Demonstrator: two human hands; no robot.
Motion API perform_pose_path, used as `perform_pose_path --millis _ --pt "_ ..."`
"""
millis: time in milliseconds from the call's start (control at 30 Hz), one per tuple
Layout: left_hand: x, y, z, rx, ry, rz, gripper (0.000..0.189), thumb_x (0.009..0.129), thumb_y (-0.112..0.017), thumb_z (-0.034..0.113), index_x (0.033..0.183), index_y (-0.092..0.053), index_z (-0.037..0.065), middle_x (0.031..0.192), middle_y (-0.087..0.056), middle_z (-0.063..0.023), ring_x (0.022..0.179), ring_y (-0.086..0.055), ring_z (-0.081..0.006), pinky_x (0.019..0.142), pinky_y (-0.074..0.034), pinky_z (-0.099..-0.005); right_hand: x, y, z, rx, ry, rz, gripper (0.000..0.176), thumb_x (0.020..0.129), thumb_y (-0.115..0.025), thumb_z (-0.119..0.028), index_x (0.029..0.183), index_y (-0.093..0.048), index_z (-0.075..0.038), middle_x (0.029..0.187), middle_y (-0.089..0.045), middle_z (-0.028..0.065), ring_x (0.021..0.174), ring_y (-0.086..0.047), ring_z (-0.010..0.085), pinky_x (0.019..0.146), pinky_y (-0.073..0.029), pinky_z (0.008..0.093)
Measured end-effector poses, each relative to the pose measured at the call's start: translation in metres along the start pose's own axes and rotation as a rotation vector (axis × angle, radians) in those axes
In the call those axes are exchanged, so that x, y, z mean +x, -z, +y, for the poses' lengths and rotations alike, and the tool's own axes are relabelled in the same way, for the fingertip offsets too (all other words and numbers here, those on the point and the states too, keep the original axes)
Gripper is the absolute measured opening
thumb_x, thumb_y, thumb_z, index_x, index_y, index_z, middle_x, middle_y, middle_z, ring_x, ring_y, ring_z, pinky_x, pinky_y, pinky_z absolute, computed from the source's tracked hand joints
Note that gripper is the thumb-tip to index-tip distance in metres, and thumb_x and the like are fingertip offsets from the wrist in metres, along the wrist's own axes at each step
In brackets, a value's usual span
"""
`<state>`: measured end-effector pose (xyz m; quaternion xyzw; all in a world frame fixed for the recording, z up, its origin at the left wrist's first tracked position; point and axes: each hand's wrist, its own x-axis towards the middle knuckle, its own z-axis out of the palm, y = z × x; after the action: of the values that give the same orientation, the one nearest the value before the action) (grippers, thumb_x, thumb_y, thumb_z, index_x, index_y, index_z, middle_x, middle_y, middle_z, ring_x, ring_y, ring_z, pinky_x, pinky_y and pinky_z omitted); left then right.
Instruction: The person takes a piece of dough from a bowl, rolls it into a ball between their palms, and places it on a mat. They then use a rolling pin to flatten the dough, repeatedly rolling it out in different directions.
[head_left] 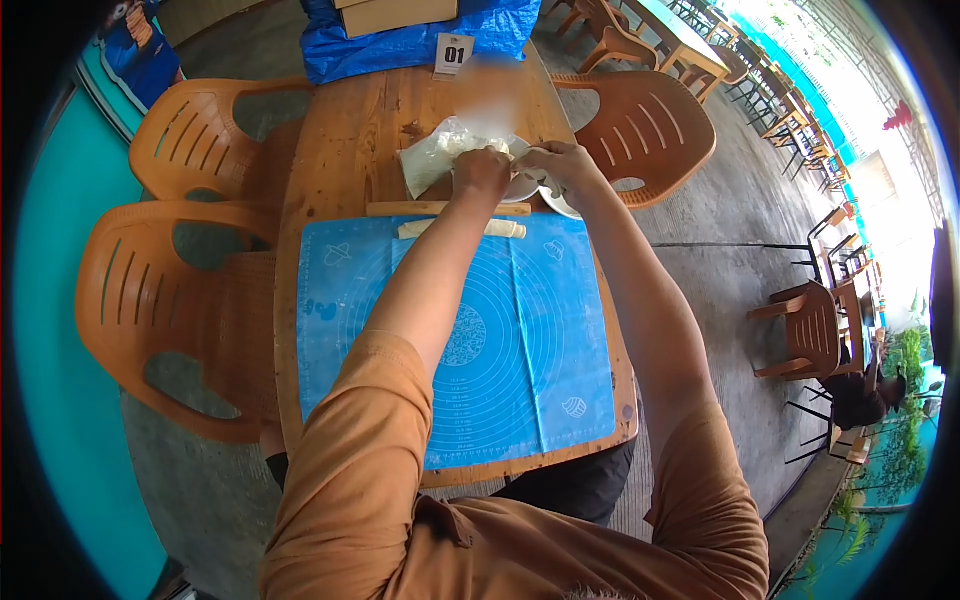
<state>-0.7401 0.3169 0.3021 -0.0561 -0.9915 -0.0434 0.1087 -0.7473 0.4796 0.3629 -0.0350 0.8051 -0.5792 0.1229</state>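
My left hand (482, 172) is closed in a fist over a clear plastic bag (425, 158) with crumbly white stuff (457, 138) in it. Close beside it, my right hand (560, 166) has its fingers curled together, with something whitish at the fingertips. What either hand grips is too small to make out. Under them shows part of a white plate (522, 188), and a second white dish (560, 203) is half hidden by the right wrist. Nearer me lie a wooden rolling pin (400, 209) and a pale dough roll (507, 229), partly covered by my left forearm.
A blue baking mat (340, 370) with printed circles covers the near part of the wooden table (345, 140). At the far end are a "01" sign (453, 57), a blue tarp (340, 45) and a cardboard box (395, 14). Orange chairs (650, 125) flank the table. Another person (862, 400) sits far right.
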Motion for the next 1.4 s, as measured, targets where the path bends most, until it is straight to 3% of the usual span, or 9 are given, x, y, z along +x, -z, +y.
perform_pose_path --millis 400,600,733,800,933,1133,1267,1300,1400 --pt "0.021 -0.019 -0.012 -0.22 0.023 -0.066 0.027 0.096 -0.065 0.028 0.112 -0.079 0.011 0.116 -0.077 -0.0169 0.107 -0.075 -0.031 0.088 -0.06 -0.0458 -0.016 0.031 -0.087 0.489 -0.087 0.04 0.035 0.087 -0.088 -0.019 0.111 -0.071 0.0 0.093 -0.07 0.0076 0.075 -0.066 0.0204 0.063 -0.055 0.034" --pt "0.034 0.017 -0.021 -0.31 -0.212 -0.166 0.033 0.093 -0.067 0.028 0.118 -0.076 0.008 0.12 -0.073 -0.0234 0.109 -0.072 -0.0401 0.093 -0.057 -0.0493 -0.044 0.019 -0.037 1.019 0.007 -0.084 0.034 0.106 -0.062 -0.016 0.133 -0.055 0.004 0.121 -0.066 0.0159 0.111 -0.067 0.0297 0.101 -0.056 0.0436" --pt "0.01 0.077 -0.013 -0.373 -0.084 -0.309 0.057 0.102 -0.061 0.045 0.138 -0.062 0.001 0.124 -0.074 -0.0206 0.106 -0.073 -0.035 0.094 -0.056 -0.0476 -0.077 0.005 -0.004 0.862 0.049 0.118 0.032 0.105 -0.061 -0.021 0.125 -0.063 0.004 0.113 -0.07 0.0161 0.097 -0.071 0.0266 0.084 -0.06 0.0404" --pt "-0.034 0.102 0.018 -1.446 0.293 -0.273 0.072 0.105 -0.05 0.06 0.146 -0.054 0.0 0.123 -0.073 -0.0187 0.103 -0.074 -0.0338 0.09 -0.058 -0.0513 -0.092 -0.011 0.003 0.677 0.121 0.263 0.036 0.104 -0.061 -0.026 0.125 -0.064 0.004 0.106 -0.071 0.0155 0.087 -0.07 0.0238 0.069 -0.058 0.0365" --pt "-0.117 0.113 0.047 -2.291 0.231 -0.485 0.079 0.107 -0.042 0.066 0.147 -0.047 -0.001 0.135 -0.065 -0.0223 0.125 -0.065 -0.038 0.11 -0.05 -0.0497 -0.188 -0.056 -0.026 0.126 0.446 0.399 0.035 0.102 -0.056 -0.028 0.108 -0.063 0.005 0.095 -0.072 0.0221 0.088 -0.071 0.0372 0.078 -0.054 0.0476" --pt "-0.232 0.12 0.083 -2.452 0.259 -0.275 0.064 0.112 -0.038 0.055 0.153 -0.047 0.007 0.148 -0.058 -0.0138 0.138 -0.055 -0.0292 0.116 -0.045 -0.0469 -0.25 -0.082 -0.032 -0.318 0.57 0.469 0.023 0.1 -0.063 -0.023 0.098 -0.061 -0.001 0.097 -0.069 0.0191 0.105 -0.062 0.0427 0.089 -0.043 0.0568" --pt "-0.267 0.138 0.077 -2.541 0.259 -0.234 0.058 0.113 -0.037 0.05 0.154 -0.046 0.01 0.151 -0.055 -0.0104 0.139 -0.054 -0.0245 0.117 -0.044 -0.0471 -0.268 -0.103 -0.022 -0.369 0.709 0.525 0.044 0.107 -0.052 -0.028 0.138 -0.057 0.003 0.142 -0.057 0.026 0.141 -0.045 0.0454 0.118 -0.032 0.0558" --pt "-0.264 0.114 0.061 -2.463 0.235 -0.185 0.058 0.113 -0.033 0.046 0.158 -0.041 0.01 0.161 -0.046 -0.0114 0.148 -0.045 -0.0291 0.119 -0.039 -0.0541 -0.28 -0.113 -0.016 -0.162 0.589 0.247 0.056 0.11 -0.047 -0.031 0.153 -0.045 0.004 0.154 -0.047 0.0294 0.151 -0.034 0.0465 0.128 -0.019 0.0541" --pt "-0.297 0.119 0.055 -2.348 0.267 0.005 0.068 0.112 -0.033 0.054 0.165 -0.03 0.012 0.17 -0.034 -0.012 0.157 -0.031 -0.0302 0.122 -0.033 -0.0567 -0.319 -0.138 -0.018 -0.234 0.785 0.215 0.057 0.111 -0.043 -0.032 0.158 -0.039 0.001 0.161 -0.041 0.0254 0.155 -0.03 0.0436 0.129 -0.016 0.0546"
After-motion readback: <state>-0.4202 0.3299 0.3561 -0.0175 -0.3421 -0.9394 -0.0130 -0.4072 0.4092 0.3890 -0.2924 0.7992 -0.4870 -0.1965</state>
